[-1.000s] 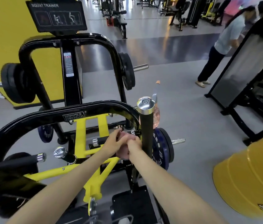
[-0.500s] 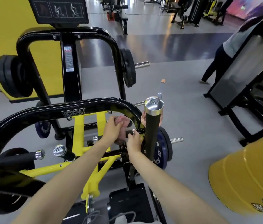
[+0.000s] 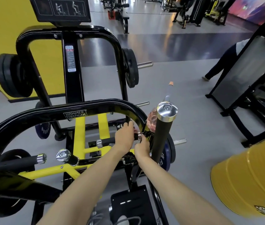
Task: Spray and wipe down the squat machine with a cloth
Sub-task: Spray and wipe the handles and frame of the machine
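Two hands | left hand (image 3: 124, 137) grip wraps handle (image 3: 107, 141) | right hand (image 3: 142, 149) grip unclear | upright post (image 3: 161, 137) just beside

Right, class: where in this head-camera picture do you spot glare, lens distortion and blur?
Head view: the wide lens stretches the forearms toward the bottom edge; glare streaks the dark glossy floor and glints on the chrome cap; the top right corner is smeared; the left hand and right hand look sharp.
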Demonstrator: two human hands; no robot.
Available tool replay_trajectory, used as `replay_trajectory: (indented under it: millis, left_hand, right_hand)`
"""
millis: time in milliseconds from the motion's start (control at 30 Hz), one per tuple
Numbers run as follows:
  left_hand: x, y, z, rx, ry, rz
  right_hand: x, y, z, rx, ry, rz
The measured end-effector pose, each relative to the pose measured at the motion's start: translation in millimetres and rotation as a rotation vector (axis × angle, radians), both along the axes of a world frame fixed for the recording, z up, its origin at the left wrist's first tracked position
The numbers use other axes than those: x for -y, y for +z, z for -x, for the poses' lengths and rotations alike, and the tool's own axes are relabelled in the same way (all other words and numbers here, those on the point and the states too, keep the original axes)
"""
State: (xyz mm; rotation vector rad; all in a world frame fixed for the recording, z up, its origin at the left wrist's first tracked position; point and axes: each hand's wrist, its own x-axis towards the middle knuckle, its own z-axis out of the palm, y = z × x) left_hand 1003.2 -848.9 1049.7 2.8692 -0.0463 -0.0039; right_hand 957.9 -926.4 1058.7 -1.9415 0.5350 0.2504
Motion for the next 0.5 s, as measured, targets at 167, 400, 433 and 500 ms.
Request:
replay_trajectory:
  millis: [167, 400, 433, 500]
  left_hand:
    - [-40, 8, 15, -0.053, 0.033, -0.134]
    - [-98, 12, 39, -0.036, 0.100, -0.148]
    - [-100, 13, 41, -0.043, 0.088, -0.163]
    - [-109, 17, 43, -0.077, 0.123, -0.220]
  right_hand:
    - [-8, -7, 0, 0.077, 0.092, 0.304]
    - [-9, -19, 2, 0.144, 0.377, 0.643]
    - [-8, -20, 3, 0.152, 0.389, 0.656]
    - [-6, -21, 4, 0.168, 0.411, 0.674]
